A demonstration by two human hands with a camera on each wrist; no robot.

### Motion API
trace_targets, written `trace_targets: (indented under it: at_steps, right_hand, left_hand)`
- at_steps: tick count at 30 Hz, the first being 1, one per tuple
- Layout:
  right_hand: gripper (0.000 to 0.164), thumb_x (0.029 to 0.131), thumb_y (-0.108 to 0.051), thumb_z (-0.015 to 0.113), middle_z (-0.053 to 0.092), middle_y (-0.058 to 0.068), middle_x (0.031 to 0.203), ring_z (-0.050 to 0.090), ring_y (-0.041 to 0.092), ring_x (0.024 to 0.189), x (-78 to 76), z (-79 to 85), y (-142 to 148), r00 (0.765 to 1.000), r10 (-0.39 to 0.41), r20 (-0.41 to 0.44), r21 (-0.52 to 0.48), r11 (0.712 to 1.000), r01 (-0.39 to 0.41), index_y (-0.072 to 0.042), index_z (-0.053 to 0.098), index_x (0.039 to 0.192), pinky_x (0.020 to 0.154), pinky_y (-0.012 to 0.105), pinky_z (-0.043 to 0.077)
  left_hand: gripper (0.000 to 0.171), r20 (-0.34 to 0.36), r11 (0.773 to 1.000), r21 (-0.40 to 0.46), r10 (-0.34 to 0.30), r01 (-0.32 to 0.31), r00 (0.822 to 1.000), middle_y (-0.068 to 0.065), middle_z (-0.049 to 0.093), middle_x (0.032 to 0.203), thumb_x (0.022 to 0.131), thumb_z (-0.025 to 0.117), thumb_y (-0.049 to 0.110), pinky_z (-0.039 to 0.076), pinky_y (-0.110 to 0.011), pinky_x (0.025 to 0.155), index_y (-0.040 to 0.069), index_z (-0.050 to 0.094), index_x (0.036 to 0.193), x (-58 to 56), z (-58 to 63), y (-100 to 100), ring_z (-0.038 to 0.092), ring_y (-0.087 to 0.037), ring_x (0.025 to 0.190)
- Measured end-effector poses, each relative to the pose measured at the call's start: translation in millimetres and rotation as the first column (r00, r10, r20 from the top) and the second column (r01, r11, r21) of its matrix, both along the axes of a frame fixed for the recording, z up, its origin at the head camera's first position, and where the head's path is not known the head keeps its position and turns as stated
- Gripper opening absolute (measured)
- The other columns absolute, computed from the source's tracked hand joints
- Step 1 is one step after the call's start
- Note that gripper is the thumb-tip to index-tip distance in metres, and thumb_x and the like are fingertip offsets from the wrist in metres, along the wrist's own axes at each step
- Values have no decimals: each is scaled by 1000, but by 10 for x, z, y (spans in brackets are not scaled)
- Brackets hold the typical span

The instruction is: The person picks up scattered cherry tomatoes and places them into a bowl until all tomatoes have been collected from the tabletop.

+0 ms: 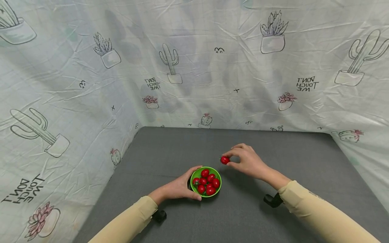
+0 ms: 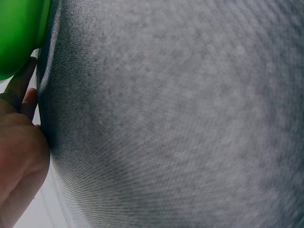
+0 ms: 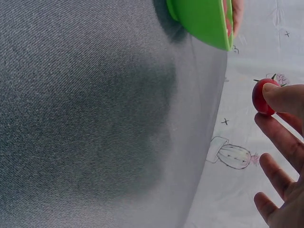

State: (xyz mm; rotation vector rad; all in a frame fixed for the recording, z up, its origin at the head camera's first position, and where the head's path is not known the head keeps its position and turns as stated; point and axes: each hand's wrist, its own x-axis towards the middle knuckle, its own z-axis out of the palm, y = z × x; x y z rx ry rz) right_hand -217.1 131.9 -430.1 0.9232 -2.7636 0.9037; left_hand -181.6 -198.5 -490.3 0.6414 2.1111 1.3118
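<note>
A green bowl [image 1: 220,184] holding several red cherry tomatoes [image 1: 210,191] stands on the grey table. My left hand [image 1: 181,185] grips it from its left side, thumb at the near rim and fingers round the far side. Up and to the right of the bowl, my right hand [image 1: 247,161] pinches a single cherry tomato [image 1: 225,160] between thumb and finger, above the table. In the right wrist view that tomato [image 3: 261,97] shows green sepals, and the other fingers are spread. The left wrist view catches only part of the bowl [image 2: 21,35].
The grey cloth-covered table [image 1: 170,145] runs back to a white curtain [image 1: 194,67] printed with potted cacti, which also hangs along the left and right. Black wrist straps or mounts [image 1: 273,200] sit under both cream sleeves [image 1: 322,209].
</note>
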Motion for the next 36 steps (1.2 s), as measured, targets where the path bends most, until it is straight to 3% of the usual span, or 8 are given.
trace_targets:
  at_steps: [12,36]
  right_hand:
    - [31,85,-21,86,73,-8,109,54,28,123,72,84,-34,997,33,-67,-9,999,-34,-22,78,116,102,62,36]
    - [33,85,-21,86,72,-13,109,54,26,124,188,147,-195,985,134,-104,-31,990,-138,-24,78,117,102,59,38]
  left_hand:
    - [101,-1,1000,-5,2,-2,1000,10,35,155,83,88,34,31,-43,115,38,21,159,7,11,15,37,-11,142]
    - [101,0,1000,-6,-3,3,1000,9,36,155,84,87,34,32,-44,114,36,20,160,12,4,43,39,-12,140]
